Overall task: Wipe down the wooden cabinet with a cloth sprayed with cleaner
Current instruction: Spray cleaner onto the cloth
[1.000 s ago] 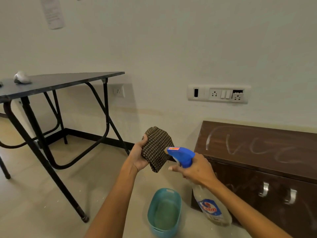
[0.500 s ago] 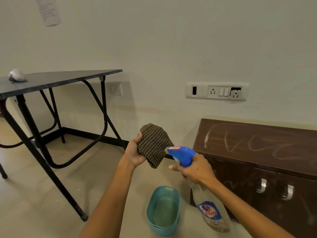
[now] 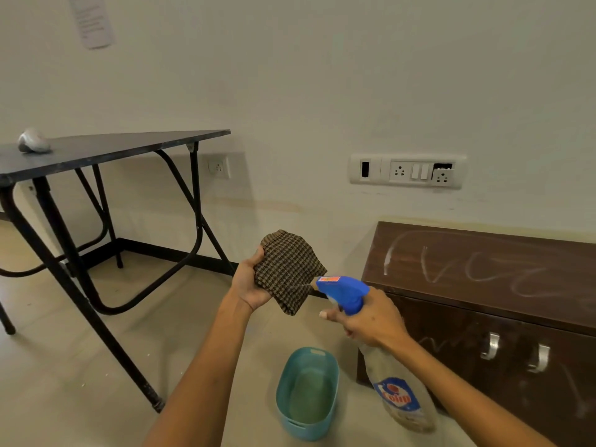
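Chalk-scrawled brown cabinet (image 3: 477, 269); left hand (image 3: 250, 282) grips checked cloth (image 3: 288, 269), right hand (image 3: 371, 321) clutches spray bottle (image 3: 396, 391); teal tub (image 3: 308, 393) holds nothing visible

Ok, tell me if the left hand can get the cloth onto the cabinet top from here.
Probably yes: the left hand grips the cloth, but the right hand and spray bottle sit between it and the cabinet top.

The spray bottle (image 3: 398, 393) label reads "Colin"; the wall paper (image 3: 92, 21) print is too small.
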